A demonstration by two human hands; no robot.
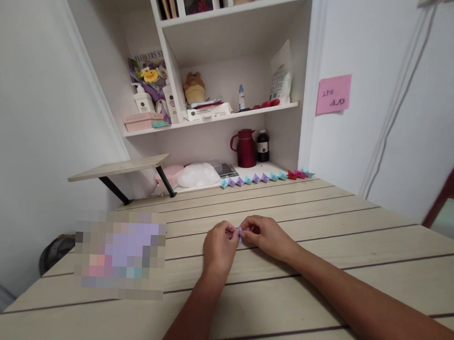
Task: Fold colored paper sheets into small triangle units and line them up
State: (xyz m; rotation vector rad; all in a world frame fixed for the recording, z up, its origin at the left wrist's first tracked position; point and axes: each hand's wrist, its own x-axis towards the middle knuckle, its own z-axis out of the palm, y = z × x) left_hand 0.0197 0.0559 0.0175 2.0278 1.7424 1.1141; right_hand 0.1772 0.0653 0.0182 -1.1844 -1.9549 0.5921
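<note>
My left hand [219,247] and my right hand [266,236] meet over the middle of the pale wooden table [319,294]. Both pinch a small piece of purple paper [240,233] between their fingertips, just above the tabletop. The fingers of both hands are curled closed around it, and most of the paper is hidden by them. A row of several small folded paper shapes [266,176] in blue, purple and red lies along the far edge of the table.
A blurred patch [120,255] covers something on the table's left. Behind stands a white shelf unit with a red jug [246,148], a dark bottle [263,146], lotion bottles and a plush toy. A small wooden riser [117,169] sits at back left. A pink note [333,94] hangs on the wall.
</note>
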